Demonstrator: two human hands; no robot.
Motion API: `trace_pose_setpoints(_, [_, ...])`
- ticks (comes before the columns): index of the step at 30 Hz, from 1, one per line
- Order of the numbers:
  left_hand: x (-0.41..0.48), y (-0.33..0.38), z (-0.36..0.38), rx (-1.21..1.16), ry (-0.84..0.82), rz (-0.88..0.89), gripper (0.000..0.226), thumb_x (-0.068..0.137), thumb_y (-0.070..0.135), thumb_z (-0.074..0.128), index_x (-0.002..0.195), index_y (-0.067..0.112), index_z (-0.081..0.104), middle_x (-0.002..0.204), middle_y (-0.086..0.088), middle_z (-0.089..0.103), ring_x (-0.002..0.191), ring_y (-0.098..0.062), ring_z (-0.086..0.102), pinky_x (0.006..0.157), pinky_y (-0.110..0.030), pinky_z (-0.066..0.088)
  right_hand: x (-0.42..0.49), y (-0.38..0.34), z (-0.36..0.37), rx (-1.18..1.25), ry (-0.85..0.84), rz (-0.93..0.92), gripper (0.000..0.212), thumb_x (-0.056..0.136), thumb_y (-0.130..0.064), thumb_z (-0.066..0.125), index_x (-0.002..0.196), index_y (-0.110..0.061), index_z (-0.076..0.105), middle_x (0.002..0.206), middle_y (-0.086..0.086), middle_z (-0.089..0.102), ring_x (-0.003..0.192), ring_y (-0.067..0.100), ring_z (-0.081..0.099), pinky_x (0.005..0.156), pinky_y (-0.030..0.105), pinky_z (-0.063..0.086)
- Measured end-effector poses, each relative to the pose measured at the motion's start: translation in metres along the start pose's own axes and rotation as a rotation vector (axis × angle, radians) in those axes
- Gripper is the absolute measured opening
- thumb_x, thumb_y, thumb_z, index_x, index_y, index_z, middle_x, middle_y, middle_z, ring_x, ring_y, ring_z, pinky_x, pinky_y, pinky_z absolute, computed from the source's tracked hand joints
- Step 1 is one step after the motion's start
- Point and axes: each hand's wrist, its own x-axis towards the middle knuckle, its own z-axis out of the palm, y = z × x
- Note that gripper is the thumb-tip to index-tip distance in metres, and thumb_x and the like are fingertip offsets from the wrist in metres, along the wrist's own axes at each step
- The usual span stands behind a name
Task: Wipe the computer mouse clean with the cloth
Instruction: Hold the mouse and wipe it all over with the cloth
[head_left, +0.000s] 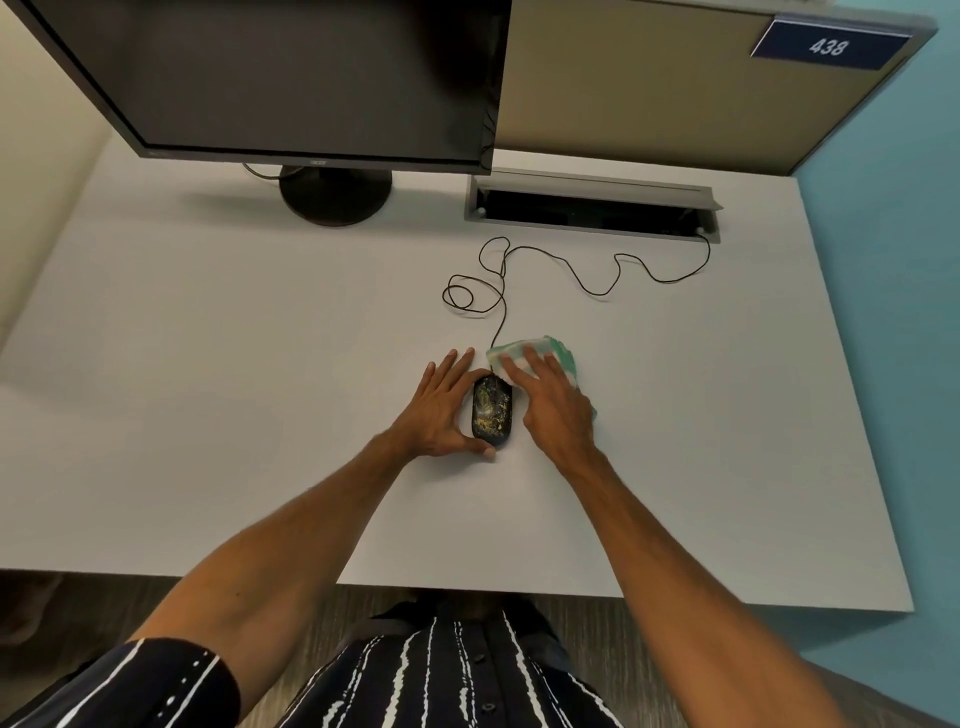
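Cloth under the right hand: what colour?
White and green cloth, head view.

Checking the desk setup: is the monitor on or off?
It looks off: the monitor screen is uniformly dark, with no image or glow.

The mouse (492, 413) looks like glossy black plastic, its top smeared with yellowish, gritty-looking specks. At its two o'clock lies the cloth (540, 358) — soft, crumpled fabric, white and green. The desk (208, 389) is smooth and matt white. At twelve o'clock, the monitor (270, 78) screen is dark and matt — its frame black plastic.
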Motion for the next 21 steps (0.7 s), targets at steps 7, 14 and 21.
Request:
trace_pose_setpoints(7, [0.0, 0.001, 0.001, 0.013, -0.009, -0.01, 0.134, 0.08, 0.072, 0.086, 0.178, 0.022, 0.011, 0.186, 0.001, -0.014, 0.174, -0.025, -0.019, 0.142, -0.054, -0.006, -0.004, -0.003, 0.008, -0.009, -0.113, -0.022, 0.085, 0.095, -0.004, 0.061, 0.16, -0.041, 0.021, 0.171, -0.006, 0.013, 0.159, 0.027, 0.008, 0.108, 0.06, 0.046])
trace_pose_setpoints(14, [-0.003, -0.001, 0.001, -0.009, 0.006, 0.007, 0.129, 0.079, 0.072, 0.087, 0.177, 0.026, 0.016, 0.186, 0.002, -0.012, 0.174, -0.024, -0.019, 0.142, -0.054, -0.006, -0.022, 0.023, 0.005, -0.063, -0.094, -0.026, 0.082, 0.097, 0.001, 0.052, 0.16, -0.04, 0.021, 0.171, -0.008, 0.015, 0.158, 0.024, 0.013, 0.104, 0.053, 0.052])
trace_pose_setpoints(21, [-0.002, -0.004, 0.002, 0.002, 0.007, 0.009, 0.129, 0.08, 0.073, 0.085, 0.177, 0.026, 0.014, 0.186, 0.002, -0.013, 0.174, -0.025, -0.018, 0.142, -0.053, -0.006, -0.011, 0.016, -0.002, 0.1, 0.037, 0.057, 0.084, 0.093, 0.007, 0.054, 0.157, -0.042, 0.031, 0.169, -0.009, 0.02, 0.156, 0.021, 0.022, 0.095, 0.051, 0.057])
